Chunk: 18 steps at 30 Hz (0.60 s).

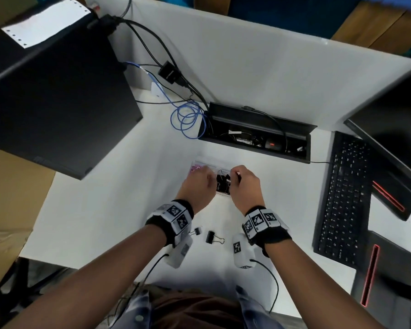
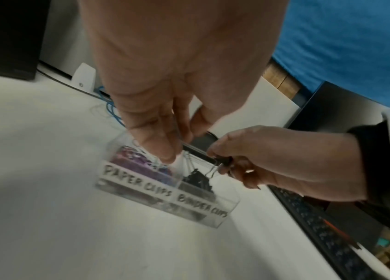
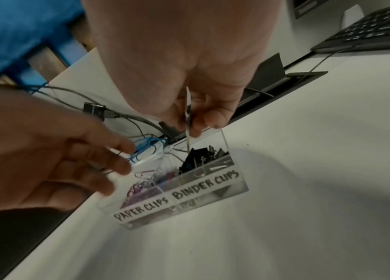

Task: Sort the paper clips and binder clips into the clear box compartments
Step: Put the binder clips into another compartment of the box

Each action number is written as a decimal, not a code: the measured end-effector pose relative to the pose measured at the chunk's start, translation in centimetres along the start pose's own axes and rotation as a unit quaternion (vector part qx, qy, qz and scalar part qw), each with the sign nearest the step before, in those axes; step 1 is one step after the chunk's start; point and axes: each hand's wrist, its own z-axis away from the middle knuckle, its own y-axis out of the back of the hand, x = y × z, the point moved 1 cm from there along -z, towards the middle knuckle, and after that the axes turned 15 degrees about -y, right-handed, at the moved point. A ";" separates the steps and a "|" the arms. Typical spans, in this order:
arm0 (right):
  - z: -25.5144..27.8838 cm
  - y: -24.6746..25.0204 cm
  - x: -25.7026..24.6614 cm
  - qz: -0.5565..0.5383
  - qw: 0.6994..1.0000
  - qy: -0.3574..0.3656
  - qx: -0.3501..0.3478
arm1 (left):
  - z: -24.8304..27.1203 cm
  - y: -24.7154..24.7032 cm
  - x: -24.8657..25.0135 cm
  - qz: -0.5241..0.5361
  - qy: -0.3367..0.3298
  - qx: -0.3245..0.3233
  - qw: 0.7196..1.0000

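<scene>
The clear box (image 1: pixel 199 163) stands mid-desk, with labels reading PAPER CLIPS on its left compartment (image 3: pixel 141 206) and BINDER CLIPS on its right (image 3: pixel 206 183). Coloured paper clips (image 2: pixel 136 161) lie in the left compartment and black binder clips (image 3: pixel 196 157) in the right. Both hands hover over the box. My left hand (image 1: pixel 208 178) is above the paper-clip side, its fingertips (image 2: pixel 170 157) closed on a pale paper clip (image 3: pixel 146 160). My right hand (image 1: pixel 235 176) pinches a black binder clip (image 2: pixel 224 161) by its wire handle (image 3: pixel 187 113) over the binder-clip side. Two loose binder clips (image 1: pixel 195 232) (image 1: pixel 212 237) lie on the desk near my wrists.
A black keyboard (image 1: pixel 342 198) lies to the right, with a monitor (image 1: pixel 394 119) behind it. An open cable tray (image 1: pixel 254 136) sits just beyond the box, beside coiled blue cable (image 1: pixel 188 119). A black computer case (image 1: pixel 52 103) fills the left side.
</scene>
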 end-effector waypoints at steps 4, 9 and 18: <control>1.3 -0.2 0.9 0.101 0.994 0.028 -0.010 | 4.0 0.9 -4.1 -0.075 -0.022 -0.258 0.963; 3.2 -1.6 1.6 0.200 0.940 0.084 -0.263 | 8.4 -0.4 -7.0 -0.140 -0.049 -0.350 0.925; 6.5 -4.5 4.3 0.299 0.905 0.094 -0.289 | 10.2 -1.3 -7.4 -0.132 -0.074 -0.258 0.954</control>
